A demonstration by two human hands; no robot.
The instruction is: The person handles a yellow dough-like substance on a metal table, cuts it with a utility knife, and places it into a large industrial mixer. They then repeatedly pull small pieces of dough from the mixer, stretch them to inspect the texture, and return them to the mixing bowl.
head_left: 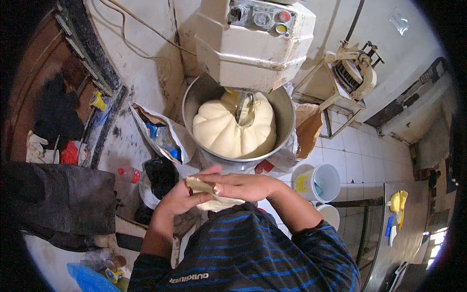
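Note:
Close to my body, a flattened piece of pale dough [220,204] is pressed between my two hands. My left hand [179,198] supports it from the left, thumb lying along it. Across its top lies my right hand [245,186], fingers stretched toward the left hand; some fingertips overlap and are hard to make out. Just beyond my hands stands a metal mixer bowl [288,127], holding a large folded mass of dough [233,131] gathered around a metal mixing hook [240,108]. Neither hand touches the bowl.
The cream mixer head [253,48] overhangs the bowl. Paper sacks [307,130] flank it. White buckets [325,181] stand on the tiled floor at right, near a table [396,233]. A red-capped bottle [128,174] is at left; a machine on a stand [352,75] is far right.

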